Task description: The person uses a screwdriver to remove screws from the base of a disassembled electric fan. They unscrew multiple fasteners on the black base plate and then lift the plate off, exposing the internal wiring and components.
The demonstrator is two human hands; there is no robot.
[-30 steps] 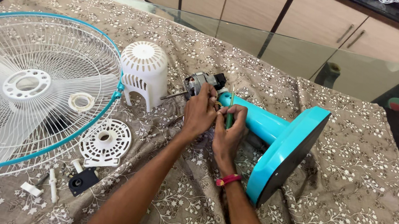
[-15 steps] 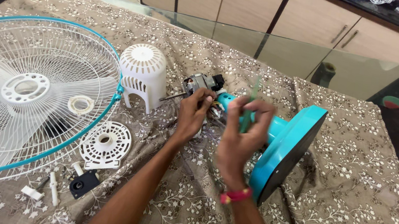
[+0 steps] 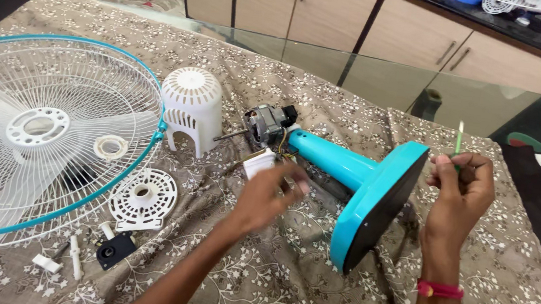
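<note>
I'm mid-teardown on the fan stand [image 3: 350,171], which lies on its side on the tablecloth [image 3: 485,292]. I read the step in hand as freeing the small white part [image 3: 259,165] at the motor [image 3: 265,123] end. My left hand [image 3: 270,196] is closed on that white part, just in front of the motor and touching the stand's neck area; the wires there are too small to sort out. My right hand [image 3: 461,191] is pinched narrow on a thin green screwdriver [image 3: 458,141], lifted up and well to the right of the stand's round base [image 3: 376,208].

Next move, as I judge it: bring the tip down to the motor end, pick the screw, and steady the white part w/ the left hand so the wires don't get tugged.

The stand's long axis runs left-right, slightly away from me toward the left; the motor end points left, the base faces right and toward me. The motor shaft sticks out left toward the white motor cover [image 3: 192,109]. The screwdriver stands near upright, tip end up.

The fan cage [image 3: 41,139] sits far left of the stand, w/ small loose parts [image 3: 143,197] between.
</note>
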